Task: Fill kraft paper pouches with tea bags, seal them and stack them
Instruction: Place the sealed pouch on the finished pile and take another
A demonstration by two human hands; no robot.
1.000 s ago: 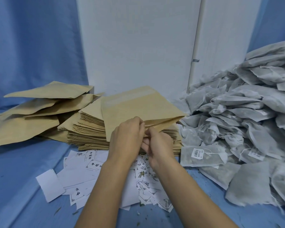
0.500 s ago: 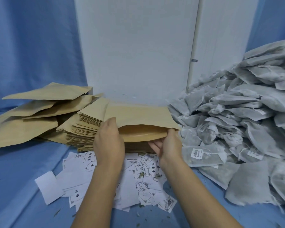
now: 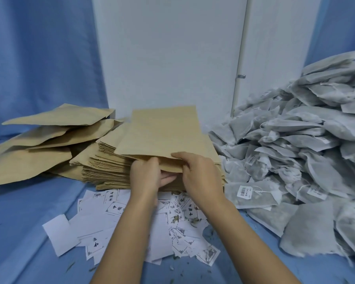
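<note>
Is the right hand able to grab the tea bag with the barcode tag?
Probably yes: the tea bag lies in the open just right of the right hand, but that hand must first release the pouch.

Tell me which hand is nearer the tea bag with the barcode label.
Right. The right hand grips the kraft pouch just left of the barcode-labelled tea bag; the left hand holds the same pouch farther left, beyond the right hand.
</note>
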